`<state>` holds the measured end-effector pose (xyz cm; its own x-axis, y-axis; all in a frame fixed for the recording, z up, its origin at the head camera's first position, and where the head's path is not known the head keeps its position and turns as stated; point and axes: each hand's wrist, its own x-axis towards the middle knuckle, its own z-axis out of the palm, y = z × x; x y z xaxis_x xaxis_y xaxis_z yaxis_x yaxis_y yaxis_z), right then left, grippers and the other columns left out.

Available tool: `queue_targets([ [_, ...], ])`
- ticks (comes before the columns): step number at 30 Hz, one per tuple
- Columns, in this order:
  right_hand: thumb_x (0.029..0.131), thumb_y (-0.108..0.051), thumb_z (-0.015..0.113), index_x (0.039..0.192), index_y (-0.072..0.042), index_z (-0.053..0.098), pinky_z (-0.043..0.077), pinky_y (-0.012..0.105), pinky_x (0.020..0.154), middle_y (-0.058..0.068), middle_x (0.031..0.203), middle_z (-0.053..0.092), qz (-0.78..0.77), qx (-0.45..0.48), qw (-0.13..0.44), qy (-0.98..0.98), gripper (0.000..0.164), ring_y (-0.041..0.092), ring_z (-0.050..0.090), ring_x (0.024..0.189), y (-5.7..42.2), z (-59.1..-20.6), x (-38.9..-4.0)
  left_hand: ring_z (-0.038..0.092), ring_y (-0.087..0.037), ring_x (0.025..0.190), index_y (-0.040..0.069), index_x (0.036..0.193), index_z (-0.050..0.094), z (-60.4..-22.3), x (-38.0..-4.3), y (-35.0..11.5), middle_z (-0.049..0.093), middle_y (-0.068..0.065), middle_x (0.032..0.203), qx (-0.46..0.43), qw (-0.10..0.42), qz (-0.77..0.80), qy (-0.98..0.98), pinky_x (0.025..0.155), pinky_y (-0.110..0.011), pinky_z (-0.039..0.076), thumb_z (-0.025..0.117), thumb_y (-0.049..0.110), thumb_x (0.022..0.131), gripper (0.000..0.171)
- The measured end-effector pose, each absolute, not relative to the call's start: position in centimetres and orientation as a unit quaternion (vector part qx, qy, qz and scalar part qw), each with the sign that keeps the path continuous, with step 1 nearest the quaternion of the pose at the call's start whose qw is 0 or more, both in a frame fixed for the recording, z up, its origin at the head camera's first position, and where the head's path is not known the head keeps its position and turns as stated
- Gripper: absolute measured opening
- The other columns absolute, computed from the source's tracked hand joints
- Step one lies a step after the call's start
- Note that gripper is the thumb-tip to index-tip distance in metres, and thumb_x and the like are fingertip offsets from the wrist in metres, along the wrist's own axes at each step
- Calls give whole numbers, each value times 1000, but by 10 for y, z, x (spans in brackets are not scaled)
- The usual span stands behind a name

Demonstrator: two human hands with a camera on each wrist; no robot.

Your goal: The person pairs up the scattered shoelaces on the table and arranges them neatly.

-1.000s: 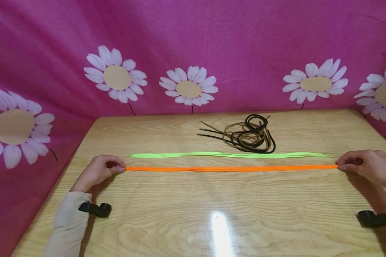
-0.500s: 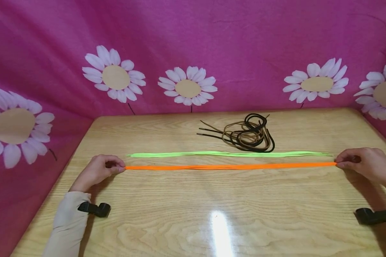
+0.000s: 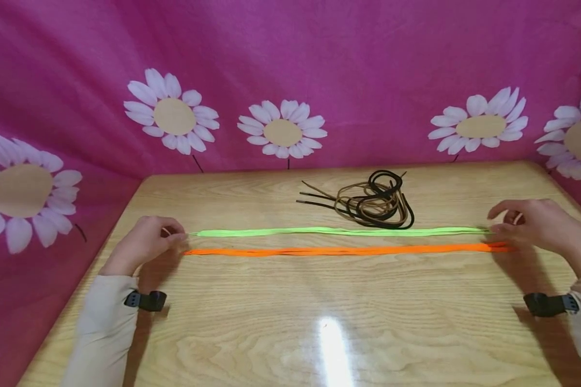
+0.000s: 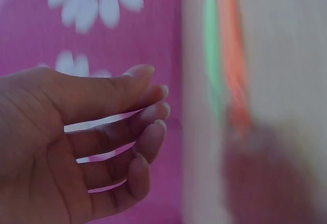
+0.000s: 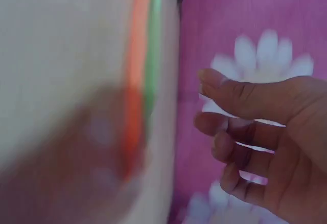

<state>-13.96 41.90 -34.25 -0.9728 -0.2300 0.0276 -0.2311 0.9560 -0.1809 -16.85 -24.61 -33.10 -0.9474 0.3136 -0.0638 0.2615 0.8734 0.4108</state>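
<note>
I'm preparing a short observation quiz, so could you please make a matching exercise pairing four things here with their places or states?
A. orange lace
B. green lace
C. black and brown cords
D. magenta cloth

1. heaped in loops
2. stretched out, lower of two in the head view
3. printed with white flowers
4. stretched out, upper of two in the head view

Pairs: A-2; B-4; C-1; D-3
</note>
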Motion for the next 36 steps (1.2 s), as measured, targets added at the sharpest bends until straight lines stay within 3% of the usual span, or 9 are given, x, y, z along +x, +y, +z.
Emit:
queue_targets([
  [9, 80, 1, 73, 90, -7, 72, 48, 36, 64, -4, 70, 60, 113, 256, 13, -960, 13, 13, 53, 66, 323, -328, -194, 57, -20, 79, 2, 97, 72, -309, -207, -129, 66, -5, 85, 254, 100, 197, 942, 71, -33, 49, 66, 14, 92, 14],
  [15, 84, -4, 72, 98, -5, 71, 51, 41, 70, -1, 78, 65, 118, 266, -35, -956, 14, 15, 59, 70, 288, -339, -211, 55, -17, 79, 3, 97, 72, -313, -225, -55, 66, -4, 87, 320, 123, 191, 920, 72, -29, 47, 63, 17, 95, 17],
  [21, 86, -5, 70, 84, -10, 70, 52, 43, 70, -1, 79, 66, 91, 259, -57, -960, 6, 18, 62, 75, 275, -341, -218, 55, -16, 77, 3, 99, 73, -313, -231, -16, 68, -4, 88, 348, 123, 178, 912, 71, -27, 46, 62, 17, 96, 18],
  [24, 84, -4, 71, 78, -11, 67, 50, 40, 66, -1, 75, 62, 81, 260, -44, -961, 10, 18, 58, 71, 271, -342, -219, 55, -15, 76, 4, 98, 73, -318, -232, -7, 68, -6, 87, 346, 130, 187, 910, 70, -27, 46, 61, 18, 96, 19],
  [28, 83, -3, 72, 80, -8, 68, 49, 40, 66, 3, 79, 60, 98, 275, -4, -956, 8, 19, 55, 71, 264, -341, -218, 56, -16, 79, 6, 99, 71, -325, -231, 2, 67, -6, 89, 339, 118, 196, 912, 77, -29, 45, 61, 20, 96, 18],
  [33, 82, 2, 72, 85, -6, 70, 50, 41, 71, 5, 85, 63, 140, 320, 56, -936, 8, 21, 58, 76, 250, -336, -217, 59, -24, 102, 1, 118, 61, -330, -231, 15, 65, -13, 111, 330, 74, 214, 916, 91, -34, 45, 64, 23, 95, 32],
  [36, 82, 2, 73, 84, -6, 70, 50, 40, 72, 3, 83, 65, 146, 340, 73, -926, 8, 21, 59, 76, 240, -331, -217, 60, -22, 102, 0, 120, 60, -332, -232, 23, 64, -14, 112, 325, 57, 239, 913, 88, -32, 47, 64, 25, 94, 35],
])
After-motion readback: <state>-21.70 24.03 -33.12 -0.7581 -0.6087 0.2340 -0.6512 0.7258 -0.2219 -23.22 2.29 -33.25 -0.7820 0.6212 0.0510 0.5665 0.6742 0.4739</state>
